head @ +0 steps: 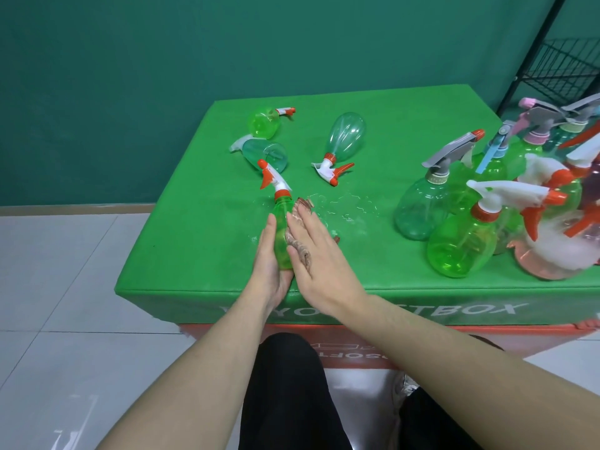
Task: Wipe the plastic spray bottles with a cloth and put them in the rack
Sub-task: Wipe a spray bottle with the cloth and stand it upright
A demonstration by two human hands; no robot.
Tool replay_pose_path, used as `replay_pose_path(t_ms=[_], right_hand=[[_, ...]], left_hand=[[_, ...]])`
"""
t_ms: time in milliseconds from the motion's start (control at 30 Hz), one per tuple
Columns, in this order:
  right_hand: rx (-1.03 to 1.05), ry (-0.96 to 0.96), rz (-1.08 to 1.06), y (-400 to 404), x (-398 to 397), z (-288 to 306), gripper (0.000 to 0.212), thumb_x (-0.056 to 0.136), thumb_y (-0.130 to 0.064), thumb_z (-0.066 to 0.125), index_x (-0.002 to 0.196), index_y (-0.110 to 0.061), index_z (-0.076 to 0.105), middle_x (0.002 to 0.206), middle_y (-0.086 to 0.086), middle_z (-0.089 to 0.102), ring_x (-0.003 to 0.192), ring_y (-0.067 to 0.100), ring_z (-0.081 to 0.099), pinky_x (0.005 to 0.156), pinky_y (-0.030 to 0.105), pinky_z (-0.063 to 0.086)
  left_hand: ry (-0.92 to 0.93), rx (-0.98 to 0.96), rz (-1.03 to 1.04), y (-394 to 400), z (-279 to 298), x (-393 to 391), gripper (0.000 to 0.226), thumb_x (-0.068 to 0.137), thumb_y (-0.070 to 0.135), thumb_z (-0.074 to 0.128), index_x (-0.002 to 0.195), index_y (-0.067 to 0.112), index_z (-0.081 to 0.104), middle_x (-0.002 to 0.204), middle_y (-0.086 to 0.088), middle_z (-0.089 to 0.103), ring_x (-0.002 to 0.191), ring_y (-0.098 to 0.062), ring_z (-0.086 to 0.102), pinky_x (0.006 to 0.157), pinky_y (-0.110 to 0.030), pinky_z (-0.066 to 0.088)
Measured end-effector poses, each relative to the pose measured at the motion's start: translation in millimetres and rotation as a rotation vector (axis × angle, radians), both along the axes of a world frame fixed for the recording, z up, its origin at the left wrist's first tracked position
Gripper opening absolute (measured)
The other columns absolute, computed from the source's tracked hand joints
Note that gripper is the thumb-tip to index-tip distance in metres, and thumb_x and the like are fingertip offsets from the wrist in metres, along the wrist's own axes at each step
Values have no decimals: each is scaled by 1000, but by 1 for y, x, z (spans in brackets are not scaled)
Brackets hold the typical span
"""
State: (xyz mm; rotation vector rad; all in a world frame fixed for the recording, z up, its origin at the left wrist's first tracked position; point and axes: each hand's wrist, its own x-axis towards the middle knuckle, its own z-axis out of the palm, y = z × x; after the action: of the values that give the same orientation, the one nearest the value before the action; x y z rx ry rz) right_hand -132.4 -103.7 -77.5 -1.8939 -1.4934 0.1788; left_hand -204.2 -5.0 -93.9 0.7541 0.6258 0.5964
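Note:
A green spray bottle [281,227] with a white and orange trigger head points away from me over the green table [194,241]. My left hand [271,264] cups it from below and the left. My right hand [319,251] lies flat with straight fingers on a brownish cloth [300,232], pressing it against the bottle's right side. Three more bottles lie on their sides further back: a light green one [263,122], a teal one [268,154] and a clear teal one [344,134]. The black wire rack [565,66] stands at the far right.
Several upright spray bottles [464,241] crowd the table's right side, in green, teal and pink. Water droplets [350,209] glisten on the cloth-covered table beside my hands. A green wall is behind, white floor tiles to the left. My dark-trousered legs are below the table edge.

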Motion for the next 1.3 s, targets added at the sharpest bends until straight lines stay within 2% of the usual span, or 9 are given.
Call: replay_pose_path(t_ms=[167,400,500,700,833,967,1067,1200,1300], right_hand=[[24,-39,29,-12,0,3,57,108,-36,28,161,-16,20,171,0,5,156,11,-5,128,42,10],[138,-115,-33,-9,14,27,55,108,-33,30,157,-9,33,168,7,20,156,14,6,128,36,8],[99,-40,-26,-4,24,38,54,109,-34,33,157,-12,34,168,3,21,155,13,12,127,35,11],[94,302,-109,5,28,55,50,108,-41,36,156,-29,37,165,-14,28,148,10,31,123,35,25],[33,481,-196,6,27,61,42,109,-43,32,150,-45,42,156,-8,46,139,15,46,115,32,36],[41,648,-247,1,29,59,41,109,-49,27,145,-52,44,138,1,63,88,8,61,82,25,47],[49,774,-290,0,33,59,40,107,-54,29,135,-49,57,110,3,70,97,19,66,97,37,51],[55,988,-349,-5,40,59,40,94,-66,38,83,-52,74,94,-1,77,95,20,72,99,44,53],[132,1263,-352,-8,42,55,44,91,-60,41,100,-37,77,99,1,79,99,22,74,100,48,54]], left_hand=[[10,0,31,3,-1,-1,109,67,63,88,152,15,39,142,-18,60,129,-34,60,114,-54,42],[64,227,-42,-11,20,5,51,100,35,57,147,17,50,136,-2,66,125,-16,63,92,-30,55],[-3,185,-106,-13,27,0,47,100,23,57,145,11,51,133,-8,67,116,-18,67,82,-30,58],[-19,101,-127,-20,40,3,58,94,26,61,149,15,46,134,-12,66,101,-23,69,74,-38,59],[77,172,-42,-30,40,10,79,76,32,78,145,18,43,113,-4,74,86,-18,72,65,-33,58],[104,219,27,-34,37,15,99,57,32,92,143,20,46,114,-3,75,101,-23,73,87,-43,57],[97,228,27,-39,40,18,81,66,25,88,138,17,53,117,-5,75,104,-22,72,87,-40,59],[65,226,46,-45,46,27,61,71,25,80,128,17,60,113,-4,76,101,-20,73,88,-37,57],[53,226,82,-49,50,34,61,73,29,77,130,20,57,113,-3,76,101,-17,73,82,-33,58]])
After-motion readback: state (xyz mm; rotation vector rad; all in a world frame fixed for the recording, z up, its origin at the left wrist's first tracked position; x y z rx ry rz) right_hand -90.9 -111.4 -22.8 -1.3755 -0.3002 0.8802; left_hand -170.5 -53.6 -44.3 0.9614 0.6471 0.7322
